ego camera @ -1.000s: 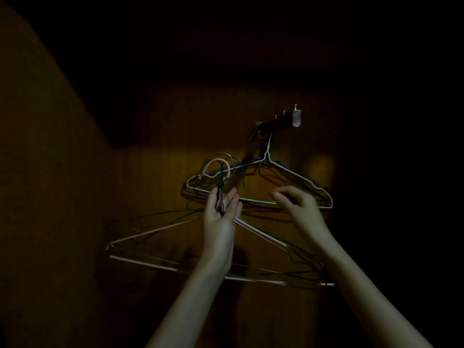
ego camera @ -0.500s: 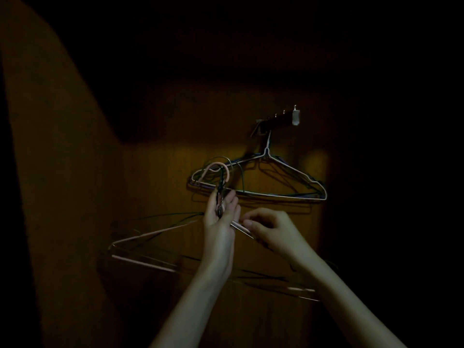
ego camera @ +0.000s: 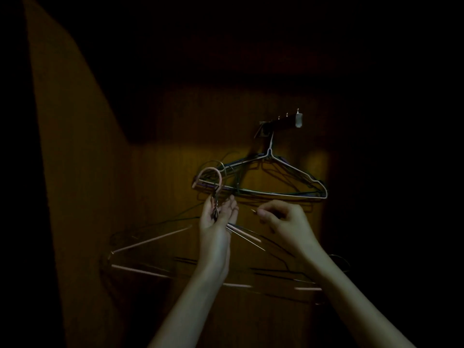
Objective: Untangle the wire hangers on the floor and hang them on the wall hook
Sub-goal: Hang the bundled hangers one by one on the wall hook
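Observation:
In dim light my left hand (ego camera: 218,217) holds a bunch of wire hangers (ego camera: 155,238) by their twisted necks, raised in front of a wooden wall. A pink hook (ego camera: 208,175) of the bunch sticks up above my fingers. The bunch's pink and dark frames spread out below both wrists. My right hand (ego camera: 283,219) is just right of the left one, fingers curled, pinching a thin dark wire. Several hangers (ego camera: 288,172) hang from the wall hook rail (ego camera: 281,121) above my right hand.
A wooden side panel (ego camera: 75,172) stands close on the left and meets the back wall (ego camera: 163,159) in a corner. The upper part and the right side of the view are too dark to make out.
My right hand dropped from the hung hangers to the held bunch, then rose a little to the right, pinching a wire. My left hand stayed at the necks.

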Available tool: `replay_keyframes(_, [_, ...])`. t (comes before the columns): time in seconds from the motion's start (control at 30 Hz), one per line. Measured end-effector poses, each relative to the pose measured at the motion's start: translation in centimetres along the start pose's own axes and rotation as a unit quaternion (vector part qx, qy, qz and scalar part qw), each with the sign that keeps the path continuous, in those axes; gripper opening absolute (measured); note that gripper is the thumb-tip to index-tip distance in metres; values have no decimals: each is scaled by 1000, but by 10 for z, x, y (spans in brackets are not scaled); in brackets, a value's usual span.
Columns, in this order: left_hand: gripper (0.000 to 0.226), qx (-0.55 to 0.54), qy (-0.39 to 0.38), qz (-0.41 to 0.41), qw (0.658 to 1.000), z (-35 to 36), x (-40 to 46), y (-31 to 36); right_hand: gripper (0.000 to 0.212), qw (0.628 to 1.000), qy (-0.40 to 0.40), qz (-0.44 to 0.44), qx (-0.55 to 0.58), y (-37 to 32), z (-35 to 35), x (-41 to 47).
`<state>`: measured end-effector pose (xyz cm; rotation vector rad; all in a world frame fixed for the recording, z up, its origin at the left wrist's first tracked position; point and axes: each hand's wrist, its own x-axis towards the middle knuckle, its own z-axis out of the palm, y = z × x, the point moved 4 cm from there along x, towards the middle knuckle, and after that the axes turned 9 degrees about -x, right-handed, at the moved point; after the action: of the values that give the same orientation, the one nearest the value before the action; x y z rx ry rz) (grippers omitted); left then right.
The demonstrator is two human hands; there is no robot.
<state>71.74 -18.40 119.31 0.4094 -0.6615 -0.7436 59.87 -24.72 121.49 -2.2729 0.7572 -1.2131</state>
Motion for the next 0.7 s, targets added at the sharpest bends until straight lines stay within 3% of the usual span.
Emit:
replay_keyframes(0.13, [41,15,18,-8,1000,-4,-3,9,19,999,26,-3,-23,8,-15,-1])
replay_keyframes(0.5, [38,21,-20,-27,999,10,-11,6,27,996,-12,21,-86,21,-33,-14])
replay_keyframes(0.7, [47,-9,-14,-28,999,10,4,13,21,994,37,48,-94,35,-56,-34])
